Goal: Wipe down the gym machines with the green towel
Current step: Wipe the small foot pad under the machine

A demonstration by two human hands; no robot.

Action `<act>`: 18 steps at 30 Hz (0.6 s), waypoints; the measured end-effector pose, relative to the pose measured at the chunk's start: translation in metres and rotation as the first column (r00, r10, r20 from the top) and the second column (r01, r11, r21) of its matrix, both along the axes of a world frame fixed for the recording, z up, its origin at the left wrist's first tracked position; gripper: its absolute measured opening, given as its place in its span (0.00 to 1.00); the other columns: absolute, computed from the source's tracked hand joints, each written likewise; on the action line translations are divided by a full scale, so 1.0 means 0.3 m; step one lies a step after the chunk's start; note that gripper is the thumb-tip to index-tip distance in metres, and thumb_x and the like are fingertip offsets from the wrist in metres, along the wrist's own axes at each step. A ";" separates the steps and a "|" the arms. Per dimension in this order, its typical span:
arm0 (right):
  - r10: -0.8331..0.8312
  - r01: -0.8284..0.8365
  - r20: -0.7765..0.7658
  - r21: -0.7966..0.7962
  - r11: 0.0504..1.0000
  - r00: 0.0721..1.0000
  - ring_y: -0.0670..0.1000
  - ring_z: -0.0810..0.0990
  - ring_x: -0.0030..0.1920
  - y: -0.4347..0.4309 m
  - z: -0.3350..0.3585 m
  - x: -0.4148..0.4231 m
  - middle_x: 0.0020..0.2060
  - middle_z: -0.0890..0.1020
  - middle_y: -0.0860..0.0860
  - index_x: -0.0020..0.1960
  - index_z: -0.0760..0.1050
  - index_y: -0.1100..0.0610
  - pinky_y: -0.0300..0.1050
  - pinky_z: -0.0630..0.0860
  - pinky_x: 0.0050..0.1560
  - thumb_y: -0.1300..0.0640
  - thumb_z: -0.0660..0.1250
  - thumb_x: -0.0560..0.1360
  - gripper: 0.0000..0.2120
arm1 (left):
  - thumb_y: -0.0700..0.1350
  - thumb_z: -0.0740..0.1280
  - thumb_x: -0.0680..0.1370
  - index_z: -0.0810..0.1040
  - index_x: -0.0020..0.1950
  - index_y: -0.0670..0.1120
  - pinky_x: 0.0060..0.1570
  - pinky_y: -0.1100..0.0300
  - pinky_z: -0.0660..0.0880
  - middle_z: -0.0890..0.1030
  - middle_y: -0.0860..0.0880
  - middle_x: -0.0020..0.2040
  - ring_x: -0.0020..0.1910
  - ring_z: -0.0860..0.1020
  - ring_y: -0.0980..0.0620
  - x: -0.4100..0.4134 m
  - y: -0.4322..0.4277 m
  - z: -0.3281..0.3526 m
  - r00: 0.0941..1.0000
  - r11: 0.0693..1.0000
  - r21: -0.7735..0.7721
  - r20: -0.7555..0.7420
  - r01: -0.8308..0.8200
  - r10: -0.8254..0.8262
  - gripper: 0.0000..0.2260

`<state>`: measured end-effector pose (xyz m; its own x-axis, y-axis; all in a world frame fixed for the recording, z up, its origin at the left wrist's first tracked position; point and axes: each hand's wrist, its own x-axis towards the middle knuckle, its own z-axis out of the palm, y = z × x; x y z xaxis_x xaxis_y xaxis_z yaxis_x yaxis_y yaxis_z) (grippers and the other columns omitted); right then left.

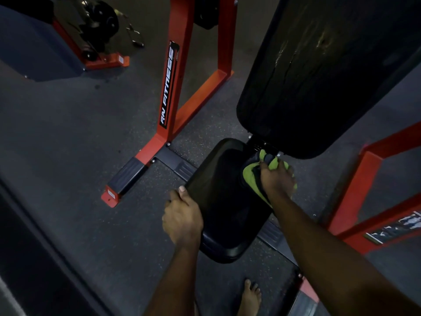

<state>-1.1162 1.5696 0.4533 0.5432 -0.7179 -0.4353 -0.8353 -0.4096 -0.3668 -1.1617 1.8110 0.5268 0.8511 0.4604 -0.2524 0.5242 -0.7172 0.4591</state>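
Note:
A black padded seat (218,201) of a red-framed gym machine lies in the middle of the head view, below its long black back pad (319,71). My right hand (276,179) grips the bunched green towel (251,176) and presses it on the far right end of the seat, close to the hinge under the back pad. My left hand (182,215) holds the seat's left edge, thumb on top and fingers curled under the rim.
Red uprights (174,87) and a red foot (118,188) of the frame stand on the dark rubber floor to the left. More red frame (355,201) runs at the right. Another machine with black weight plates (100,21) sits at the top left. A bare foot (250,297) shows below.

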 end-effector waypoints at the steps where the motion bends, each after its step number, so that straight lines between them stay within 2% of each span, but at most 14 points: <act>1: 0.011 -0.011 -0.006 -0.019 1.000 1.000 0.66 0.66 0.72 -0.012 -0.008 0.014 0.76 0.66 0.57 0.78 0.64 0.49 0.63 0.64 0.70 0.28 0.56 0.76 0.37 | 0.60 0.44 0.84 0.74 0.60 0.46 0.48 0.47 0.76 0.81 0.40 0.50 0.48 0.80 0.38 0.000 -0.002 0.003 1.000 1.000 0.006 -0.001 0.010 -0.010 0.25; 5: 0.099 -0.101 -0.031 -0.074 0.992 0.995 0.64 0.66 0.74 -0.002 -0.007 0.070 0.76 0.68 0.58 0.77 0.66 0.51 0.65 0.61 0.73 0.29 0.54 0.78 0.37 | 0.58 0.47 0.84 0.74 0.58 0.44 0.46 0.47 0.73 0.80 0.38 0.52 0.48 0.80 0.35 0.003 -0.008 0.009 1.000 1.000 0.015 0.002 0.012 -0.013 0.22; 8: 0.306 -0.307 -0.028 -0.126 0.943 0.952 0.62 0.68 0.74 0.081 0.007 0.169 0.74 0.71 0.56 0.73 0.71 0.50 0.64 0.60 0.74 0.29 0.53 0.77 0.34 | 0.58 0.47 0.84 0.75 0.58 0.44 0.46 0.46 0.73 0.81 0.38 0.52 0.48 0.80 0.35 -0.003 -0.008 0.010 1.000 1.000 0.023 0.017 0.014 -0.014 0.23; 11: 0.532 -0.529 -0.001 -0.099 0.843 0.847 0.59 0.62 0.77 0.212 0.022 0.300 0.78 0.66 0.51 0.76 0.68 0.46 0.63 0.56 0.76 0.28 0.52 0.76 0.35 | 0.57 0.47 0.84 0.75 0.60 0.44 0.48 0.45 0.74 0.81 0.37 0.54 0.50 0.80 0.34 0.000 -0.006 0.004 0.999 1.000 0.016 0.044 0.002 -0.003 0.23; 15: 0.803 -0.796 0.041 -0.110 0.596 0.595 0.55 0.56 0.80 0.320 0.051 0.336 0.78 0.66 0.46 0.76 0.68 0.47 0.62 0.55 0.76 0.28 0.57 0.76 0.35 | 0.56 0.47 0.85 0.77 0.64 0.43 0.51 0.45 0.73 0.82 0.37 0.56 0.53 0.79 0.34 0.000 -0.005 0.003 0.996 0.999 -0.013 0.081 -0.048 0.049 0.25; 16: 0.824 -0.816 0.078 -0.113 0.567 0.561 0.53 0.56 0.80 0.316 0.058 0.304 0.78 0.66 0.45 0.76 0.69 0.47 0.61 0.55 0.76 0.28 0.58 0.76 0.35 | 0.56 0.47 0.85 0.77 0.65 0.43 0.52 0.45 0.73 0.82 0.37 0.57 0.54 0.79 0.34 -0.001 -0.005 0.005 0.995 0.998 -0.024 0.080 -0.062 0.064 0.25; 18: 0.807 -0.799 0.166 -0.130 0.588 0.567 0.52 0.56 0.80 0.280 0.054 0.228 0.79 0.64 0.44 0.75 0.70 0.47 0.61 0.57 0.76 0.28 0.57 0.74 0.36 | 0.55 0.48 0.85 0.77 0.67 0.43 0.54 0.45 0.73 0.81 0.37 0.58 0.56 0.79 0.34 -0.006 -0.009 0.012 0.994 0.996 -0.049 0.076 -0.078 0.082 0.25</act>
<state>-1.0478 1.6536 0.4694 0.9692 0.0421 -0.2425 -0.0722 -0.8933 -0.4437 -1.1633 1.8084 0.5305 0.8298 0.5175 -0.2091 0.5405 -0.6518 0.5319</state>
